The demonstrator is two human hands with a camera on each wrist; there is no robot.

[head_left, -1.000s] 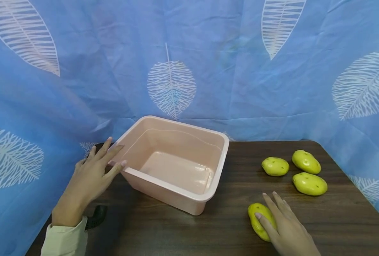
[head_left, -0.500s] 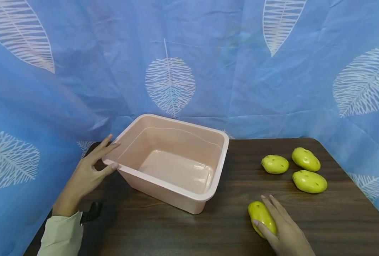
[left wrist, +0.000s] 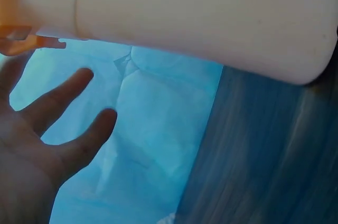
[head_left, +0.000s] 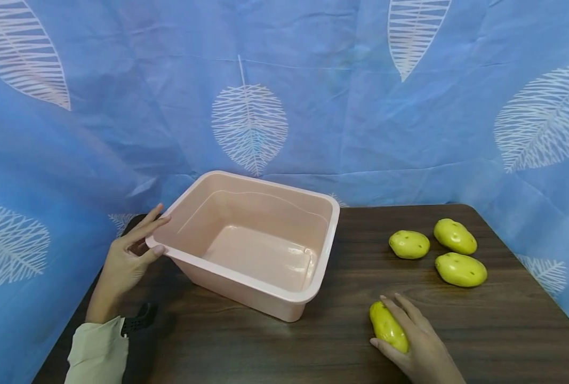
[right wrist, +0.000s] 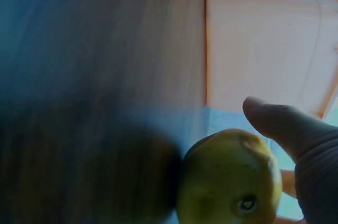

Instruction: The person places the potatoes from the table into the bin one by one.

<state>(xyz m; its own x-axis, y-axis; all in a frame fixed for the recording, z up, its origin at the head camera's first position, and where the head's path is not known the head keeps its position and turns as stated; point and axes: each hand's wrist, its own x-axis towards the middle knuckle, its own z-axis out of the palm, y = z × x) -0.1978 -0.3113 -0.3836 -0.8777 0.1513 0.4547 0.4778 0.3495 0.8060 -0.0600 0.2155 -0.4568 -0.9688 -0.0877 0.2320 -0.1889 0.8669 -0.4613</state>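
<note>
In the head view my left hand (head_left: 126, 258) is at the left corner of a pale pink plastic basin (head_left: 246, 288), its thumb and forefinger touching the rim. The left wrist view shows two straight fingers (left wrist: 87, 139) spread apart beside the basin wall (left wrist: 200, 12). My right hand (head_left: 418, 338) lies over a shiny yellow potato (head_left: 387, 322) on the table, fingers along its far right side. In the right wrist view the thumb (right wrist: 280, 123) stands off the potato (right wrist: 227, 182), with fingertips showing behind it.
Three more yellow potatoes (head_left: 461, 269) lie together at the table's right. The basin stands on the dark wooden table (head_left: 226, 352), close to a blue leaf-print curtain (head_left: 313, 133) behind. A black device (head_left: 140, 318) is on my left wrist.
My left hand has shifted left and down onto the basin's rim corner. The right thumb has moved off the potato's top to its left side. The view has drifted slightly.
</note>
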